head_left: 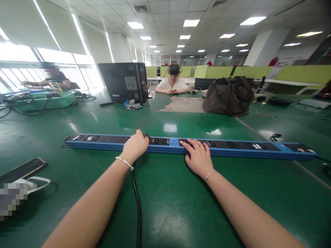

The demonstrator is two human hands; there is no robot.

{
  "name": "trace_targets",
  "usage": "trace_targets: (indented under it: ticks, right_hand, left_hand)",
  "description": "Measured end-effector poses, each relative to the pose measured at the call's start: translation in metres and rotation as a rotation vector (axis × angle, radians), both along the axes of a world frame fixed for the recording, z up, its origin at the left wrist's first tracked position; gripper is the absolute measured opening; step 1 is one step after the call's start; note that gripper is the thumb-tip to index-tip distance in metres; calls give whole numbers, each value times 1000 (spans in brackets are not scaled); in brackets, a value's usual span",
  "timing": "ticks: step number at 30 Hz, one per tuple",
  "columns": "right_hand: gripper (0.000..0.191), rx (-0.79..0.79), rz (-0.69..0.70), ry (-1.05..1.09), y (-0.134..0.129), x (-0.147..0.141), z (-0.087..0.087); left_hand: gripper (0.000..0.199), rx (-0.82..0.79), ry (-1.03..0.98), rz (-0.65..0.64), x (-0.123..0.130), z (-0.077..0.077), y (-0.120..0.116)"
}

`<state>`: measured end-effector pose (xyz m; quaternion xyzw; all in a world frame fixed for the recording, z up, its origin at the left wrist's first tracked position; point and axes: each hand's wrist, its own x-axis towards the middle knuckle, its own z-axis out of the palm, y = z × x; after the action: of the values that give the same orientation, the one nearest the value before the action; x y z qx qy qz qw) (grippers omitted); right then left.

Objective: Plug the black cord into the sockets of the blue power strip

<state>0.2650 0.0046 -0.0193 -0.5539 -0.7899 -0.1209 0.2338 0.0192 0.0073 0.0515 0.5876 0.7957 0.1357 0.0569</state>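
A long blue power strip (160, 148) with black socket panels lies across the green table. My left hand (136, 144) is closed around a black plug (146, 135) at the strip's sockets, left of its middle. From under that hand a thick black cable (137, 199) runs down toward the near edge of the view. Whether the plug sits fully in a socket is hidden by my fingers. Just right of the light blue socket, my right hand (198, 156) rests on the strip with its fingers spread, holding nothing.
Behind the strip stand a black computer case (121, 82), gloves (133, 105) and a dark striped bag (224, 96). A green basket (49, 101) with cables is at the far left. A phone-like dark object (24, 169) lies near left. Two people sit beyond.
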Motion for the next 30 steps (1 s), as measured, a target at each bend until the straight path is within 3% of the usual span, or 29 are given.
trace_targets:
  ticks: [8, 16, 24, 30]
  right_hand:
    - [51, -4, 0, 1, 0, 0, 0]
    - [51, -5, -6, -12, -1, 0, 1]
    - [52, -12, -8, -31, -1, 0, 1]
    - [51, -4, 2, 1, -1, -1, 1]
  left_hand:
    - [41, -5, -138, -16, -22, -5, 6]
    - [36, -4, 28, 19, -10, -2, 0]
    - [37, -40, 12, -12, -13, -5, 3]
    - [36, -48, 86, -2, 3, -2, -3]
